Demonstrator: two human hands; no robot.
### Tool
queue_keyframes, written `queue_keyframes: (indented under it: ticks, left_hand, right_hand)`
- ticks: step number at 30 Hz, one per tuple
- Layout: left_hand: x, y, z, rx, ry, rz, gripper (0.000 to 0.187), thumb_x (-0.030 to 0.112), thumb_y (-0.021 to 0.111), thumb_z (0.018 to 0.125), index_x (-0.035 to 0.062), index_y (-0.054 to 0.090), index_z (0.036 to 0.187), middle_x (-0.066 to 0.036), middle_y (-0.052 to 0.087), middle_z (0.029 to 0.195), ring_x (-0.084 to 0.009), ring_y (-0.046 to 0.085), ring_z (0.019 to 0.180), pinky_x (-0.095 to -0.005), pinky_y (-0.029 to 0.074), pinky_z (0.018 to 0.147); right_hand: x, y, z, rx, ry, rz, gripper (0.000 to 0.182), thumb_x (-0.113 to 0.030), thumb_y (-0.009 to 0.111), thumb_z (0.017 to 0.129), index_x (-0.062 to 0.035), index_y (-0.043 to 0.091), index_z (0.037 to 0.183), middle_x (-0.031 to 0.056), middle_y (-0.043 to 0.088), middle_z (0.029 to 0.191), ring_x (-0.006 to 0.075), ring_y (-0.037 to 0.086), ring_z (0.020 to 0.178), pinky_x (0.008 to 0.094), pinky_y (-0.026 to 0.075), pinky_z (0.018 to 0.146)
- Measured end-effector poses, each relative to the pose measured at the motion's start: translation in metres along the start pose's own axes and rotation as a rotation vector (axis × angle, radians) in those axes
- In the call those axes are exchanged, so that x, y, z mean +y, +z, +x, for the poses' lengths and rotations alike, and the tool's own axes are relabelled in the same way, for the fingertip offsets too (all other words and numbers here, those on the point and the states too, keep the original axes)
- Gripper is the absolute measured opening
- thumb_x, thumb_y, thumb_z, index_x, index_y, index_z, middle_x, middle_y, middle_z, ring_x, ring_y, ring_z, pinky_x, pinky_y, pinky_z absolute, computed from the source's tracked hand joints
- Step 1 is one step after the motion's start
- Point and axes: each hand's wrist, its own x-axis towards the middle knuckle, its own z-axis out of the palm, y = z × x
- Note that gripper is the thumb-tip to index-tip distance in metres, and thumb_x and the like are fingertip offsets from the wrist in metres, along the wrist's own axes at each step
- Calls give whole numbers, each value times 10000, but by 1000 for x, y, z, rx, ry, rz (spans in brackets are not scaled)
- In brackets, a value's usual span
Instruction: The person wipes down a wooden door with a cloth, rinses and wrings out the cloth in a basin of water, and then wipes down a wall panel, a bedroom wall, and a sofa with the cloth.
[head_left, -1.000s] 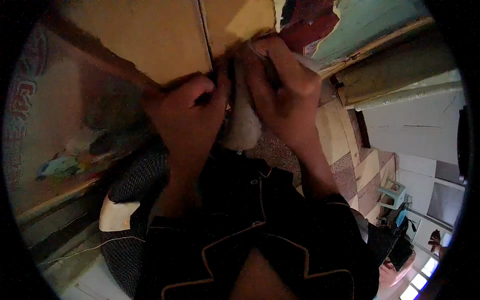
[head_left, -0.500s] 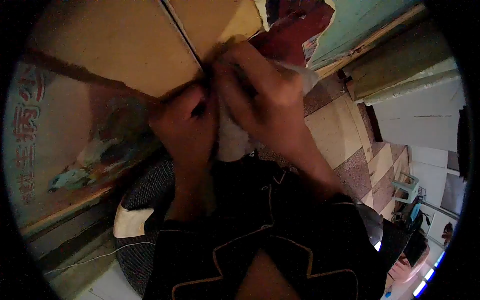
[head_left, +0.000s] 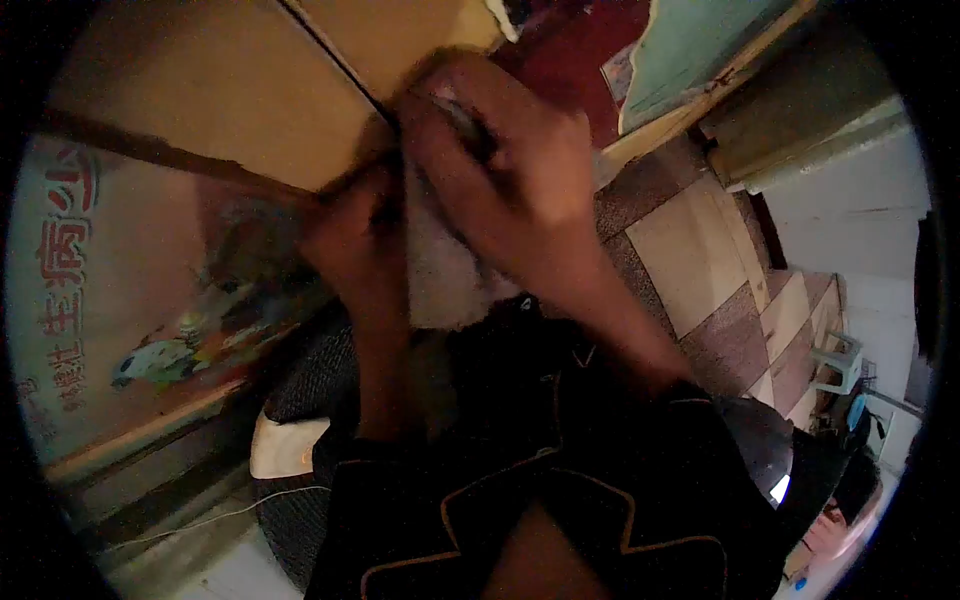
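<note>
A pale grey, cloth-like piece (head_left: 445,275) hangs between my two hands, its lower part spread above my dark clothing. My right hand (head_left: 510,150) is closed on its upper part, the fingers curled and pressed together. To the left, my left hand (head_left: 360,230) is closed at the edge of the piece, its fingertips in shadow. Both hands are close together, over the corner of a tan board-like surface (head_left: 220,80). Whether anything else is in the fingers is hidden by shadow and blur.
A worn printed panel (head_left: 150,280) with Chinese characters lies at the left. Torn dark red and green covering (head_left: 570,60) is at the upper right. Beyond are a checkered tile floor (head_left: 680,250), a pale plastic stool (head_left: 838,362) and a thin white cord (head_left: 220,508).
The view has shifted slightly. My right hand has moved a little left and up, and more of the pale piece now hangs below and between the hands.
</note>
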Motion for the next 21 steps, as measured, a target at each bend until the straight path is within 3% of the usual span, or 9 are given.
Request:
queue_keyframes:
  ticks: [5, 6, 8, 10, 13, 16, 18, 20, 21]
  left_hand:
    - [9, -8, 3, -99, -27, 17, 121, 109, 734, 734, 54, 642, 678, -82, 598, 609, -158, 540, 541, -307, 448, 558]
    - [9, -5, 2, -95, -34, 18, 116, 106, 730, 738, 44, 646, 686, -78, 600, 610, -149, 528, 545, -299, 450, 560]
    - [-26, 5, -13, -96, -53, -68, 109, 97, 730, 735, 34, 645, 706, -80, 601, 618, -150, 526, 548, -297, 443, 554]
    - [-13, 0, -4, -97, -75, -153, 107, 89, 729, 732, 24, 645, 725, -82, 601, 626, -150, 525, 551, -295, 436, 548]
    - [3, 0, 4, -105, 54, -18, 100, 69, 726, 714, 22, 661, 774, -104, 626, 665, -175, 583, 580, -300, 470, 603]
    - [-16, 6, -3, 52, 188, -140, 136, 59, 726, 697, 25, 677, 818, -123, 649, 702, -201, 632, 617, -309, 502, 664]
    - [-3, -4, 1, -117, 59, 12, 150, 38, 720, 673, 30, 688, 820, -127, 655, 699, -233, 641, 620, -317, 520, 711]
    - [-12, -1, 2, -59, 176, 25, 155, 29, 715, 666, 27, 686, 818, -126, 648, 690, -242, 635, 613, -318, 519, 709]
    - [-18, 1, 0, -39, 234, 30, 157, 24, 713, 662, 26, 685, 817, -125, 645, 685, -247, 632, 609, -318, 519, 708]
  right_hand:
    - [19, 8, -15, 122, 61, 74, 65, -93, 637, 894, -33, 641, 919, 90, 580, 666, 79, 519, 585, 272, 423, 518]
    - [10, 2, -10, 48, 98, 58, 71, -93, 634, 895, -30, 653, 920, 79, 606, 688, 70, 534, 593, 268, 423, 516]
    - [-1, 12, 4, 97, 48, 76, 78, -101, 635, 896, -28, 653, 917, 72, 615, 688, 66, 535, 590, 265, 421, 514]
    - [-4, 11, 3, 137, 18, 108, 106, -131, 641, 893, -27, 654, 912, 78, 629, 686, 61, 537, 584, 266, 424, 514]
    - [13, 8, -8, 145, 122, 130, 113, -140, 642, 888, -30, 655, 913, 99, 624, 691, 80, 546, 576, 277, 427, 515]
    - [1, 11, 2, 48, 76, 77, 115, -130, 629, 897, -17, 653, 897, 89, 638, 705, 64, 543, 605, 276, 431, 528]
    - [13, 9, -6, 66, 76, 138, 117, -126, 624, 900, -12, 649, 891, 86, 639, 706, 57, 539, 617, 271, 430, 533]
    - [19, 11, -7, 73, 50, 204, 120, -122, 620, 902, -7, 646, 886, 83, 640, 708, 51, 535, 629, 266, 428, 537]
    - [12, 12, -1, 49, 50, 179, 120, -119, 611, 884, -6, 646, 905, 149, 639, 736, 204, 597, 652, 331, 466, 563]
